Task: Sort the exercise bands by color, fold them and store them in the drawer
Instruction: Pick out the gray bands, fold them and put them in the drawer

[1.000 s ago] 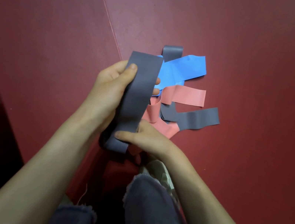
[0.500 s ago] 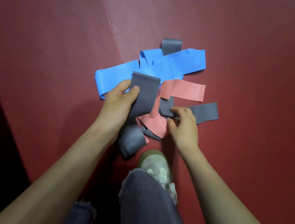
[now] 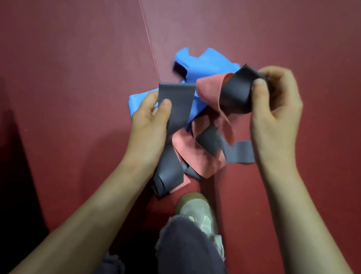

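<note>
A tangle of exercise bands lies on the dark red floor mat (image 3: 70, 46). My left hand (image 3: 149, 122) pinches one end of a grey band (image 3: 177, 112), which hangs down past my wrist to the floor. My right hand (image 3: 274, 109) grips a second grey band (image 3: 236, 91) and holds it lifted above the pile. A pink band (image 3: 209, 86) is draped against the lifted grey one, and more pink band (image 3: 192, 153) lies below. A blue band (image 3: 201, 66) is crumpled at the far side of the pile. No drawer is in sight.
My shoe (image 3: 200, 214) and grey trouser leg (image 3: 191, 265) stand just below the pile. A seam (image 3: 144, 30) in the mat runs diagonally up and left from the bands. A dark shadowed area fills the lower left corner.
My right hand took hold of a grey band in the pile and lifted it up and to the right, dragging pink band with it. My left hand keeps its grip on the first grey band.
</note>
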A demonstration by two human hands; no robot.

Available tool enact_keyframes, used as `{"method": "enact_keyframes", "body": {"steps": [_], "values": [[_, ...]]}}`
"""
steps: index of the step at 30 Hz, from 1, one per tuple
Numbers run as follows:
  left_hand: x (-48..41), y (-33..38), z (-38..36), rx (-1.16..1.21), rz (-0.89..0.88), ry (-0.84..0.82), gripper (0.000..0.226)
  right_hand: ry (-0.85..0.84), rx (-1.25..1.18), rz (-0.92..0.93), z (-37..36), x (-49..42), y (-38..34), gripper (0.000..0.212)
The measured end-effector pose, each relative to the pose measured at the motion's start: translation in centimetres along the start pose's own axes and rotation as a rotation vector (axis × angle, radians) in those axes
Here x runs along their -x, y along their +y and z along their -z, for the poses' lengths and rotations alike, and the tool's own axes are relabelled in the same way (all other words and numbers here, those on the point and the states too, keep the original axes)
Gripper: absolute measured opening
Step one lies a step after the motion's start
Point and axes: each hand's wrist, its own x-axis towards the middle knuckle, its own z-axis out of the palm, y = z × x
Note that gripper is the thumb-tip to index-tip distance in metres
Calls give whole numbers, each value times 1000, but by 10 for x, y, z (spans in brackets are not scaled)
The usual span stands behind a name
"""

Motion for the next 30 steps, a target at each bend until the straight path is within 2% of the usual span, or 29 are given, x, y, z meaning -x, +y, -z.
{"method": "enact_keyframes", "body": {"steps": [3, 5, 7, 10, 13, 17, 22, 26, 30], "values": [[-1, 7, 0, 38, -54, 16, 28, -12, 1, 32, 8, -8, -20, 18], [-4, 11, 1, 43, -80, 19, 28, -58, -37, -71, 10, -13, -29, 19], [-5, 13, 1, 50, -85, 9, 27, -190, -63, -213, 9, -17, -35, 20], [-4, 15, -2, 49, -63, -9, 25, -490, -104, -360, 9, -16, -41, 28], [-2, 15, -4, 57, -31, -69, 23, -611, -213, -379, 4, -12, -48, 30], [0, 15, -9, 146, 58, -130, 24, -543, -291, -361, -16, -5, -46, 28], [-1, 10, -13, 210, 187, -18, 29, -335, -214, -384, -37, 6, -29, 27], [2, 11, -14, 82, 69, -75, 18, -250, -158, -314, -42, 11, -28, 36], [-1, 18, -14, 67, 12, -59, 25, -110, -395, -313, -39, 28, -27, 43]]}}
